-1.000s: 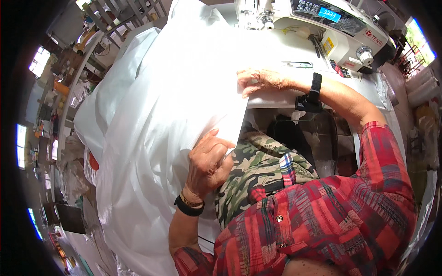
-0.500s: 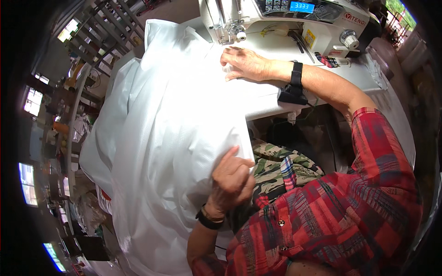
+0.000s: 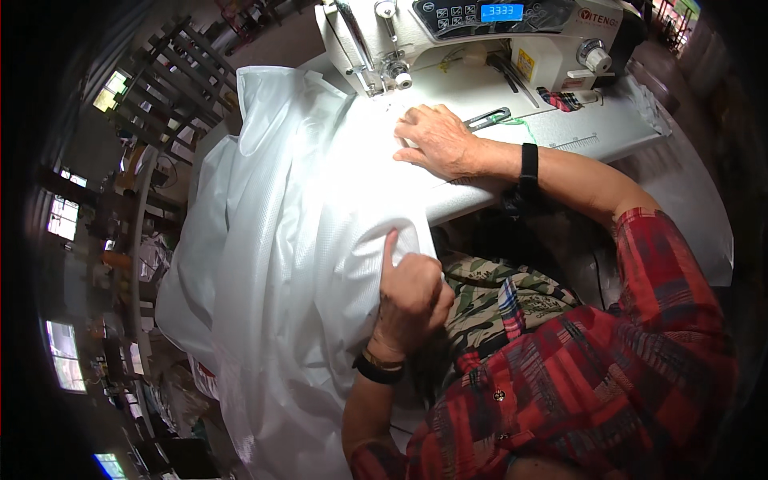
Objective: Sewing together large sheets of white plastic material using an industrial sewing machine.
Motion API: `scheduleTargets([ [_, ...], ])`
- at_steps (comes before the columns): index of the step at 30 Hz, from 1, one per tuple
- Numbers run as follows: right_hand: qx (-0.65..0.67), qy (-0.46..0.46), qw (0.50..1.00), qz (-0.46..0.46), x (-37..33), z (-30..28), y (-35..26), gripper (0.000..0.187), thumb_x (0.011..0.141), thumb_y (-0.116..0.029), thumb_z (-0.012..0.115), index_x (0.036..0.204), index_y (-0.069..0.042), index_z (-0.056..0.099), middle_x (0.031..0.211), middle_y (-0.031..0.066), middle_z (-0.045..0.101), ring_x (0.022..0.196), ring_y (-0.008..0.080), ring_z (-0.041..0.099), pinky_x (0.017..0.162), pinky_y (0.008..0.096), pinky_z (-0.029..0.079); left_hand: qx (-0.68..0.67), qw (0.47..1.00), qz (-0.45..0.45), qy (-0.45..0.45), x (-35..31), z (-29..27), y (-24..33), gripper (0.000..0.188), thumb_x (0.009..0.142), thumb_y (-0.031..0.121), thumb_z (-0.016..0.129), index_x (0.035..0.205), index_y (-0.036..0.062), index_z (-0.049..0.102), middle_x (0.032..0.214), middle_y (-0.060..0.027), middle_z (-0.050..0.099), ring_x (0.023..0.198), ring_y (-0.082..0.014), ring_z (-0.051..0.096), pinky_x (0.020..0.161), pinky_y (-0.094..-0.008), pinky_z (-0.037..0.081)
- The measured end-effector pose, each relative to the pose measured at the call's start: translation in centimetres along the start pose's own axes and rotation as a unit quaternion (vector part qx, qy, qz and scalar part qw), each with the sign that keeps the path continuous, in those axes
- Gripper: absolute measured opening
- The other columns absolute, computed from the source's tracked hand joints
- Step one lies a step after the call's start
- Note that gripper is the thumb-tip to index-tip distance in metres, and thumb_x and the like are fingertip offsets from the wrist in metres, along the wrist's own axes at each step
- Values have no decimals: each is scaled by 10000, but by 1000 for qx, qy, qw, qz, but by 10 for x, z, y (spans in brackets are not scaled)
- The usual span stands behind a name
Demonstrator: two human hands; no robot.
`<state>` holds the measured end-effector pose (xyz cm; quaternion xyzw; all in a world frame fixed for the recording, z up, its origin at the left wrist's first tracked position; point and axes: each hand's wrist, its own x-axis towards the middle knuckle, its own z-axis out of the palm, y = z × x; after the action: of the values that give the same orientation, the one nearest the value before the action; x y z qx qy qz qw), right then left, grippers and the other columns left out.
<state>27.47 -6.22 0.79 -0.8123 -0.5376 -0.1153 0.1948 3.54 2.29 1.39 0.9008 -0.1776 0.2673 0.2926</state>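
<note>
A large white sheet of coated fabric [image 3: 272, 208] hangs in folds over the table's left side and my lap. My left hand [image 3: 410, 294] grips its right edge near my lap, index finger stretched over the top and the other fingers folded at the edge. Close to the needle area of the sewing machine [image 3: 480, 40], my right hand [image 3: 440, 142] has bent fingers and thumb closed on the fabric; glare washes out the fingertips. Beside that hand lie thread snips [image 3: 488, 118] with green thread.
Behind my right hand, a dark slender tool [image 3: 510, 76] lies on the machine bed. A plaid scrap [image 3: 560, 99] rests by the handwheel [image 3: 594, 56]. The white tabletop [image 3: 592, 128] carries a printed ruler. Slatted racks [image 3: 172, 80] stand at the far left.
The head view has shifted. My right hand sits slightly farther from the needle, and the snips beside it have come into view. My left hand keeps hold of the fabric edge, its index finger straighter.
</note>
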Motion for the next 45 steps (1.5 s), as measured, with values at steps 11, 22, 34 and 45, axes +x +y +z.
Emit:
scheduleTargets([
  [11, -8, 75, 997, 2, 13, 13, 13, 241, 918, -244, 571, 991, -37, 670, 977, 147, 597, 997, 293, 542, 854, 426, 432, 64, 998, -12, -16, 66, 14, -56, 103, 776, 72, 574, 734, 46, 484, 655, -79, 482, 624, -278, 516, 1094, -619, 235],
  [22, 54, 50, 997, 30, 15, 9, 16, 224, 919, -213, 544, 918, -31, 674, 953, 136, 599, 999, 295, 543, 862, 420, 415, 157, 986, -56, -26, 87, 8, -76, 86, 814, 61, 574, 750, 31, 525, 714, -119, 563, 731, -318, 584, 1026, -578, 323],
  [34, 42, 68, 997, 3, 16, 19, 24, 222, 908, -199, 514, 932, -56, 683, 949, 142, 592, 1005, 288, 552, 828, 432, 420, 260, 964, -42, -35, 96, 34, -80, 62, 827, 19, 588, 819, 19, 527, 757, -135, 542, 788, -343, 581, 1023, -526, 383],
  [45, 80, 71, 993, -43, 14, 14, 23, 227, 868, -171, 546, 928, -33, 716, 992, 143, 611, 1022, 289, 561, 901, 434, 439, 324, 945, -27, -29, 116, 34, -103, 63, 845, 40, 577, 792, 42, 612, 786, -127, 620, 808, -292, 627, 922, -466, 422],
])
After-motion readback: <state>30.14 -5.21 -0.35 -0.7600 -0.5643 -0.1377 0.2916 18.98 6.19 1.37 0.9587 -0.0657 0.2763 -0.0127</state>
